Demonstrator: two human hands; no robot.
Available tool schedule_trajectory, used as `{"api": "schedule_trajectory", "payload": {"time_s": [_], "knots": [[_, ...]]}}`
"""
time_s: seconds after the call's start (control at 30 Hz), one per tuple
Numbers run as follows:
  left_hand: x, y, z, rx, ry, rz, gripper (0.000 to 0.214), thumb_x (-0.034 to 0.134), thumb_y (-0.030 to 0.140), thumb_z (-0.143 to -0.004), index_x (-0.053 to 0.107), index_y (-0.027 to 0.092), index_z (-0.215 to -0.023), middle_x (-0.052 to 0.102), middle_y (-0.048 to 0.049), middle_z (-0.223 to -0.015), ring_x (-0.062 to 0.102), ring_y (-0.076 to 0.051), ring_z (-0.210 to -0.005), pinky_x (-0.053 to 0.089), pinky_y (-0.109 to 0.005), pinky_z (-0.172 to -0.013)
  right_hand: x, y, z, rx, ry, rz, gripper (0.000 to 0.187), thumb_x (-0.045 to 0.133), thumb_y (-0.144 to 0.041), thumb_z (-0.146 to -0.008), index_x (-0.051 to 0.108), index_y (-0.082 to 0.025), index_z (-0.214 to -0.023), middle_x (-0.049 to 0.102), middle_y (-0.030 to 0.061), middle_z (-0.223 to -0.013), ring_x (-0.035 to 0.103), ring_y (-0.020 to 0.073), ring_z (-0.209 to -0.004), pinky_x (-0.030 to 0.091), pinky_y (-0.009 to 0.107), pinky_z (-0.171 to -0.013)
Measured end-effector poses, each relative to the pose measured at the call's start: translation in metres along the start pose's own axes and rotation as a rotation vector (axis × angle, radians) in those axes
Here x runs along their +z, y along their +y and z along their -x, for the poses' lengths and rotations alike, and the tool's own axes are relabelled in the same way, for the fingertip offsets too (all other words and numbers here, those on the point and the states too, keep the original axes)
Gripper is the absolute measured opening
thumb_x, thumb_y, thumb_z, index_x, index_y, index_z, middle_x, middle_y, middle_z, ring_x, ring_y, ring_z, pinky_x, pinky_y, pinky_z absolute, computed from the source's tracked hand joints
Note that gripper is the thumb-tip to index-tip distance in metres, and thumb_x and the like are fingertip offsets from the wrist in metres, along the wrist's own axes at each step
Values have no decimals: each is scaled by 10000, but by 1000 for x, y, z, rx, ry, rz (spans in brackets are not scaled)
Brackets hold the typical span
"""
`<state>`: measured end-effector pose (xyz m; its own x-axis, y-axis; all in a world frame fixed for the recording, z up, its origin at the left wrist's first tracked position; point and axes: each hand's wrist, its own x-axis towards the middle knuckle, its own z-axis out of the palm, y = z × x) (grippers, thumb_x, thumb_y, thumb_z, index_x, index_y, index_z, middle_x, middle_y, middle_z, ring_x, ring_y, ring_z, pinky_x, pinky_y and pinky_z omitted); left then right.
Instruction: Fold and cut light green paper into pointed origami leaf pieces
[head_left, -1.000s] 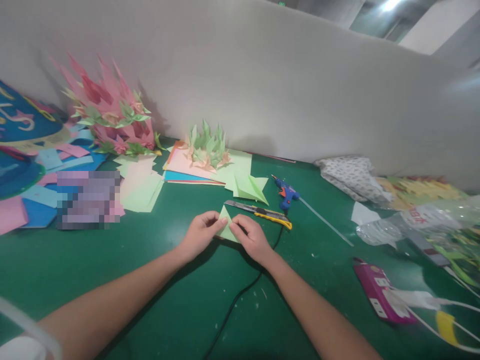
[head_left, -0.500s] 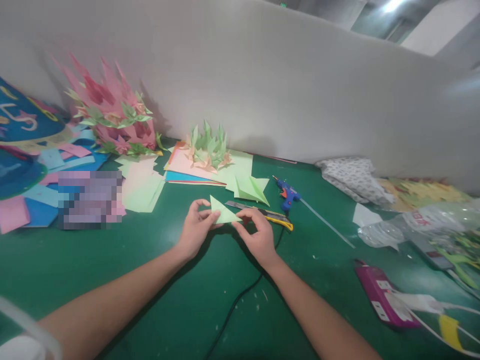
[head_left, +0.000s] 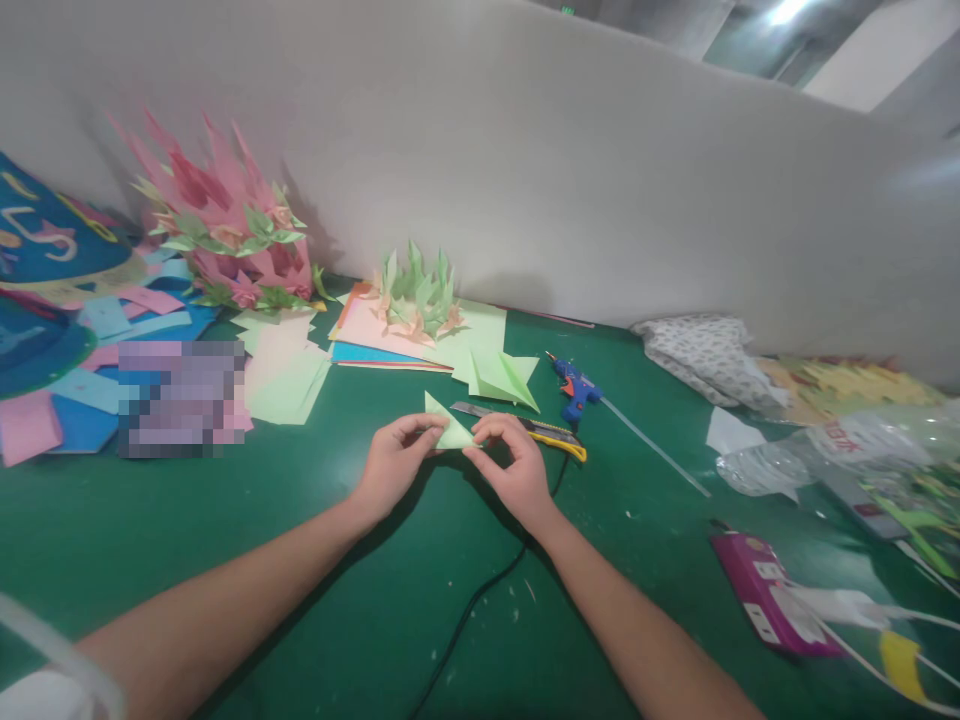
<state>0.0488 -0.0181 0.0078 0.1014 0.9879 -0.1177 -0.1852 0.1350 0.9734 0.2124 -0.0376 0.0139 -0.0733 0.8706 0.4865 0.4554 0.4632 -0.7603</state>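
Observation:
Between my two hands is a small piece of light green paper (head_left: 452, 434), folded into a triangle with one point up. My left hand (head_left: 397, 458) pinches its left side between thumb and fingers. My right hand (head_left: 511, 462) pinches the right corner. Just behind my right hand lies a yellow and black utility knife (head_left: 555, 436), partly hidden by the fingers, its blade pointing left. Beyond the knife are folded light green paper pieces (head_left: 499, 378). A blue hot glue gun (head_left: 576, 388) with a clear glue stick lies to their right.
A green and peach paper crown (head_left: 420, 295) stands on stacked coloured sheets (head_left: 382, 355). Behind left is a tall pink paper crown (head_left: 232, 220). At right lie a plastic bottle (head_left: 840, 445) and a purple power strip (head_left: 765, 590). A black cord (head_left: 472, 605) crosses the green table.
My left fingers have closed further over the paper, covering more of its left side. The triangle shows smaller and narrower. My right hand has barely moved.

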Motion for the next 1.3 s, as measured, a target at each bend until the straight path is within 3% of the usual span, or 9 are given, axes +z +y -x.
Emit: {"api": "schedule_trajectory", "payload": {"time_s": [0.2, 0.4, 0.57, 0.8, 1.03, 1.3], "knots": [[-1, 2, 1, 49, -20, -156, 282, 644, 351, -695, 701, 138, -871, 685, -87, -936, 611, -199, -859, 490, -327, -784, 0, 2, 0, 4, -56, -9, 61, 616, -248, -772, 575, -208, -751, 584, 40, -888, 546, 186, -854, 444, 333, -740], [1, 7, 4, 49, -29, -272, 326, 641, 331, -674, 654, 121, -923, 660, -50, -793, 551, -123, -621, 449, -242, -596, 1, -1, 1, -34, -74, 64, 39, 609, -255, -782, 611, -216, -782, 572, 33, -848, 546, 183, -839, 432, 348, -788], [2, 9, 5, 82, -17, -352, 293, 616, 305, -685, 649, 130, -916, 610, -14, -708, 455, -96, -552, 388, -219, -537, 1, -1, 1, -32, -81, 75, 53, 603, -262, -786, 618, -211, -781, 559, 27, -800, 542, 172, -790, 439, 326, -746], [1, 7, 5, 132, -10, -340, 218, 617, 284, -684, 666, 154, -852, 644, -24, -766, 516, -123, -621, 407, -231, -591, 4, 0, 3, -22, -86, 106, 75, 583, -260, -800, 635, -205, -795, 567, 28, -764, 535, 160, -722, 438, 305, -677], [1, 5, 5, 191, -15, -354, 188, 631, 277, -672, 688, 177, -822, 650, -10, -719, 463, -107, -544, 383, -226, -541, 5, -2, 4, -59, -92, 132, 91, 563, -241, -816, 653, -227, -809, 579, 27, -748, 539, 169, -731, 433, 320, -685], [1, 3, 5, 261, -51, -447, 163, 589, 237, -725, 679, 177, -846, 672, -28, -813, 522, -122, -603, 408, -229, -571, 7, -2, 3, -36, -117, 100, 68, 559, -240, -819, 613, -206, -794, 582, 22, -747, 537, 165, -734, 432, 308, -696]]}}
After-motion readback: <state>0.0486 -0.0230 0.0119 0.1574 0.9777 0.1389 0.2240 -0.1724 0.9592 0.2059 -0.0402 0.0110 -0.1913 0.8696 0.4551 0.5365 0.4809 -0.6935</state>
